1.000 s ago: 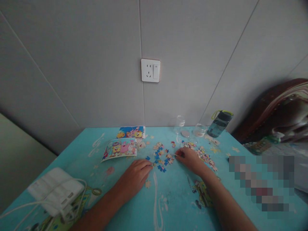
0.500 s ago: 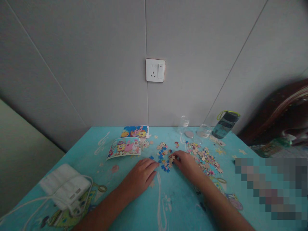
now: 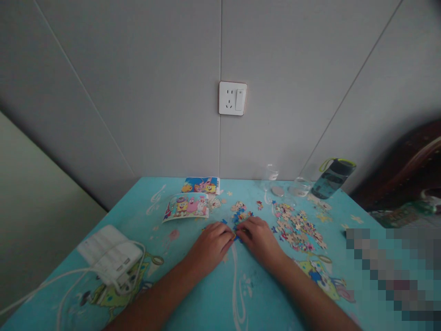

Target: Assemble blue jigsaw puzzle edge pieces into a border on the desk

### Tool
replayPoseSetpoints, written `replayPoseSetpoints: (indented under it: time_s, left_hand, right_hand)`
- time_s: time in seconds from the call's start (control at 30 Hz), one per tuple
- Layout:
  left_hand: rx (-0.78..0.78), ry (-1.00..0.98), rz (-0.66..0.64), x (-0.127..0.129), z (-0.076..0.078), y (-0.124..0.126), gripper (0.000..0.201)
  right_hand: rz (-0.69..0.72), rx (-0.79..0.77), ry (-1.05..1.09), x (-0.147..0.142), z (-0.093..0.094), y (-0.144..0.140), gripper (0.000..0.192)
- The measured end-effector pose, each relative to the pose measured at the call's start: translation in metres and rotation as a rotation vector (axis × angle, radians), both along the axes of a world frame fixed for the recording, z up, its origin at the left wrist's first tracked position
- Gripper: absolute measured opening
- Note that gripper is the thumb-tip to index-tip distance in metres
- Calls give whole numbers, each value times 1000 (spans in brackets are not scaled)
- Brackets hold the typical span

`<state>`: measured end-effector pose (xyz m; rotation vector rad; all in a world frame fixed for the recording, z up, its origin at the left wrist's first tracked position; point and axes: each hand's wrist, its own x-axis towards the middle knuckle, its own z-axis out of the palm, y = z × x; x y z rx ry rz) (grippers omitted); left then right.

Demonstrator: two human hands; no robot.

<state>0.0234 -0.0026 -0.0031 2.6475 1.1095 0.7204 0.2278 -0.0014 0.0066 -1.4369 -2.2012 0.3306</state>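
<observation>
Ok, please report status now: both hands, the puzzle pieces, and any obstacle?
Left hand and right hand meet fingertip to fingertip over small blue jigsaw pieces. Grip unclear. Loose pile of pale pieces lies right.

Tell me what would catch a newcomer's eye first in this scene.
Two bare hands, the left hand and the right hand, meet fingertip to fingertip over small blue puzzle pieces mid-table. A bigger heap of loose pieces lies to their right on the bright turquoise table. On the grey wall above sits a white socket.
</observation>
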Motion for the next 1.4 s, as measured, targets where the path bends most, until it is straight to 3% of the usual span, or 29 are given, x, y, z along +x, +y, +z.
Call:
replayPoseSetpoints:
  time_s: [0.27,0.5,0.7,0.83,0.97,1.07,1.23,1.4]
  left_hand:
    - [52,52,-11,-1,3,-2,12]
    - [109,116,15,-11,-1,9,10]
    - [156,178,11,-26,0,13,30]
    - [238,249,21,-42,10,17,44]
    - [279,194,161,-64,14,28,42]
    - [286,184,244,-74,12,33,40]
    - [239,193,238,-68,18,28,30]
    - [127,221,-12,-59,33,12,19]
  right_hand:
    - [14,-2,7,-2,-9,4,15]
    - [-30,3,-6,5,-5,6,13]
    - [-54,94,-36,15,2,8,26]
    - [92,142,-34,14,12,-3,28]
    - [351,131,-39,0,20,-18,27]
    - [461,109,-53,-14,18,-25,27]
    - [309,124,-111,-15,8,-18,28]
    - [96,138,-184,4,6,-3,23]
